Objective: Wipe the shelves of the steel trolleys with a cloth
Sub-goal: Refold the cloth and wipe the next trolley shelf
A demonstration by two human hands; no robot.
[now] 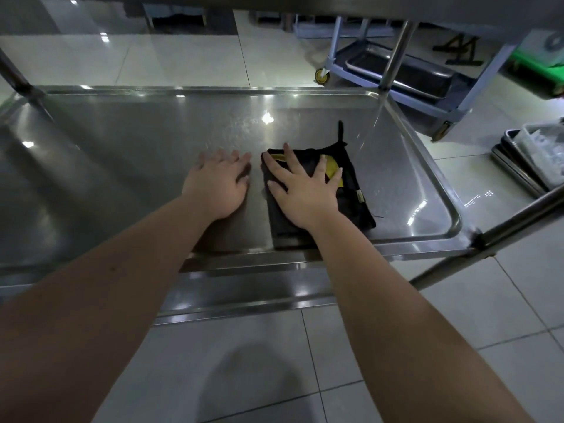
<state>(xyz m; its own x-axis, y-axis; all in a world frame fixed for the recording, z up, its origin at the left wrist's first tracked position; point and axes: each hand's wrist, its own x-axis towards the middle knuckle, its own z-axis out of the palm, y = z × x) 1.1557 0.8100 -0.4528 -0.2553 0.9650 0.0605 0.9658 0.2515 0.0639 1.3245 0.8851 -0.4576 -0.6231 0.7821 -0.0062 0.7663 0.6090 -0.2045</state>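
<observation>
The fingers (pixel 288 157) of the right hand (pixel 305 193) are spread straight and laid flat on a folded black cloth (pixel 355 206). Nothing is gripped; the cloth is pressed under the palm. A yellow patch (pixel 332 167) is seen on the cloth between the outer fingers, and a dark strap (pixel 341 131) trails from the cloth's far corner toward twelve o'clock. The fingers (pixel 235 158) of the left hand (pixel 219 184) are likewise straight and relaxed. This hand is rested palm-down on bare steel just beside the cloth, at its nine o'clock, and nothing is held.

Both hands and the cloth are borne by a rimmed shelf (pixel 137 166) of a steel trolley (pixel 515 213). The cloth lies in the shelf's right half, toward three o'clock from its middle, with its near edge close to the near rim. An upright post (pixel 396 50) rises from the far right corner, at one o'clock, and is met by the edge of an upper shelf (pixel 305 3).

Past the post a grey plastic trolley (pixel 476 87) is seen, with a yellow caster (pixel 322 76) and a metal tray (pixel 396 71) on its bottom level. At three o'clock, stacked steel trays (pixel 515 175) lie on the tiled floor (pixel 259 361). A green object (pixel 537 64) at two o'clock cannot be identified.
</observation>
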